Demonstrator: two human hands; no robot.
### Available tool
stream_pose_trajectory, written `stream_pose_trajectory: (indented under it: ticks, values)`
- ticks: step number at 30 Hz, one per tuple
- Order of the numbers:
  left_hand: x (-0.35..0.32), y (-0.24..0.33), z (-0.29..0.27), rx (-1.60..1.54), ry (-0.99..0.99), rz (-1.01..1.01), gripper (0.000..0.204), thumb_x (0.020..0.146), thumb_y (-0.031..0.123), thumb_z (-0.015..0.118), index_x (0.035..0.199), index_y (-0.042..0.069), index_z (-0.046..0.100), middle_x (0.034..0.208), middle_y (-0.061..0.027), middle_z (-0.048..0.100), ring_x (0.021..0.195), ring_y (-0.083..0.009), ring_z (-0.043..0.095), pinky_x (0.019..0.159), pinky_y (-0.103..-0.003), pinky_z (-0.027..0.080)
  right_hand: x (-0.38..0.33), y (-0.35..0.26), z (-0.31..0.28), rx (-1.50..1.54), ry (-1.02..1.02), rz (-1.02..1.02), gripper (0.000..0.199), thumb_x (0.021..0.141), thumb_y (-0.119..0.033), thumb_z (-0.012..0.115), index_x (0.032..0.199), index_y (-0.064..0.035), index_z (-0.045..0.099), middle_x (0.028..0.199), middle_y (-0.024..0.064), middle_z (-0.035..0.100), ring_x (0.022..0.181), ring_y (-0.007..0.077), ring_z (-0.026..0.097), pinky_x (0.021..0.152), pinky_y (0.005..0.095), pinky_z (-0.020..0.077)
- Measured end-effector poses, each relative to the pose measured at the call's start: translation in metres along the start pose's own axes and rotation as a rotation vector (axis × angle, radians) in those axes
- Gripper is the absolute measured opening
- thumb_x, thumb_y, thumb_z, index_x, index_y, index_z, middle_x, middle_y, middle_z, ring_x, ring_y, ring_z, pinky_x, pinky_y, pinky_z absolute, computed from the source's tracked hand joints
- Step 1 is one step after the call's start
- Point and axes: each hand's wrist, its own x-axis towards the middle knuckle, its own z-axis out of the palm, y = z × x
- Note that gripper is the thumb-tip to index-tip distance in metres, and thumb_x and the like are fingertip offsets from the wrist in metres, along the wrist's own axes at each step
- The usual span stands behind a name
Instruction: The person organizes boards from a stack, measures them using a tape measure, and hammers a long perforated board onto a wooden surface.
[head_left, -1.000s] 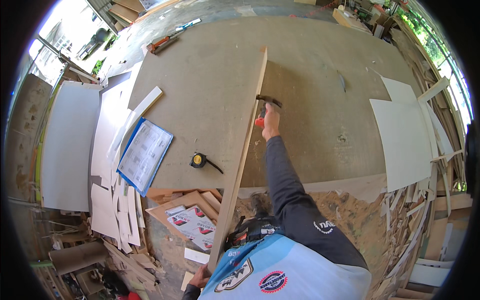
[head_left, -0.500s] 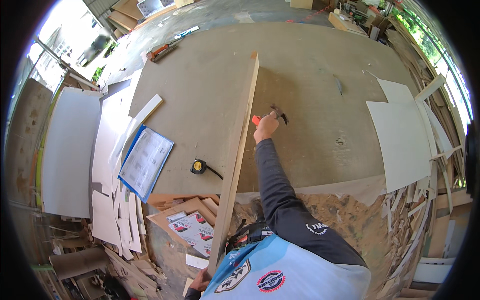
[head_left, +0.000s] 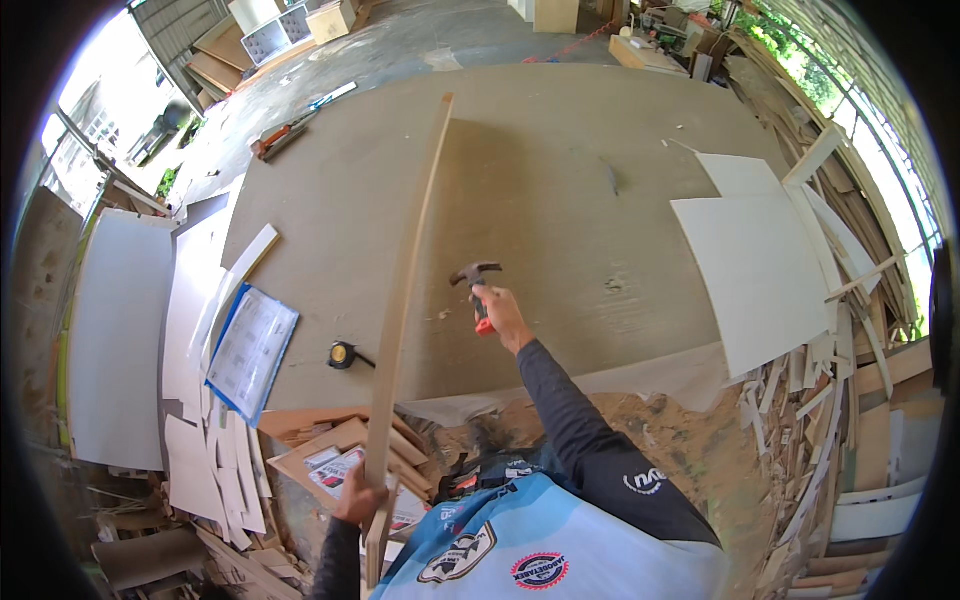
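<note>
My right hand [head_left: 507, 316] is closed round the handle of a claw hammer [head_left: 477, 273] with a dark head and a red butt end. The hammer is held above the large table board [head_left: 560, 240], just right of a long wooden plank [head_left: 408, 290]. Near its close end, my left hand [head_left: 359, 497] grips that plank from the left. The plank runs from beside my body to the far part of the table board. Left of the plank lie a black and yellow tape measure [head_left: 342, 355] and a blue clipboard with papers [head_left: 253, 350].
White sheets [head_left: 755, 270] lie at the right, beside piled offcuts [head_left: 790, 410]. An orange-handled tool [head_left: 283, 138] lies at the far left edge, and a narrow white strip [head_left: 250, 256] by the clipboard. Wood scraps [head_left: 325, 450] are heaped below the table's near edge.
The hammer has come nearer and turned, its head now pointing away from me. My left hand has moved forward with the plank and shows more fully. The whole view has shifted.
</note>
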Motion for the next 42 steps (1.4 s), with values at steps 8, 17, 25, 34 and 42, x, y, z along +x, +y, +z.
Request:
stream_pose_trajectory:
  ticks: [8,17,25,34,42]
  values:
    - [0.156,0.025,0.123,0.401,0.166,0.201,0.103,0.061,0.002,0.063,0.154,0.014,0.021,0.155,-0.0312,0.016,0.146,-0.0467,0.009,0.116,-0.045,0.022,-0.095,-0.036,-0.176,-0.16,0.063,-0.013,0.03,0.091,-0.033,0.061,0.091,-0.0033,0.064,0.064,-0.0003,0.055,0.051,0.0097,0.054,0.047,0.0255,0.042]
    - [0.196,0.045,0.266,0.611,0.552,-0.165,0.114,0.06,0.009,0.072,0.156,0.019,0.011,0.154,-0.0358,-0.007,0.143,-0.0528,-0.013,0.105,-0.073,0.006,-0.174,-0.062,-0.309,-0.266,0.264,0.04,0.027,0.091,-0.031,0.061,0.089,-0.0042,0.063,0.061,-0.0007,0.052,0.049,0.0088,0.052,0.045,0.0245,0.0395]
    - [0.175,0.061,0.257,0.692,0.598,-0.139,0.129,0.056,0.045,0.083,0.154,0.005,0.009,0.132,-0.0228,0.039,0.128,-0.0373,0.032,0.102,-0.051,0.024,-0.184,-0.028,-0.304,-0.192,0.255,0.059,0.025,0.092,-0.027,0.06,0.09,-0.0024,0.064,0.061,-0.0002,0.053,0.049,0.0089,0.052,0.045,0.0241,0.0392]
    - [0.186,0.039,0.234,0.748,0.768,0.009,0.121,0.055,0.048,0.081,0.151,0.004,0.021,0.118,-0.0163,0.043,0.114,-0.032,0.037,0.097,-0.044,0.026,-0.157,-0.027,-0.243,-0.225,0.187,0.034,0.028,0.092,-0.027,0.06,0.091,0.0007,0.065,0.06,0.0003,0.053,0.049,0.0092,0.053,0.044,0.0243,0.0394]
    - [0.199,0.039,0.21,0.763,0.8,0.016,0.118,0.054,0.05,0.081,0.149,0.004,0.027,0.119,-0.0166,0.043,0.116,-0.0322,0.038,0.098,-0.045,0.026,-0.106,-0.013,-0.206,-0.258,0.163,0.044,0.028,0.092,-0.026,0.06,0.091,0.0017,0.065,0.061,0.0001,0.052,0.048,0.0099,0.054,0.044,0.0252,0.0403]
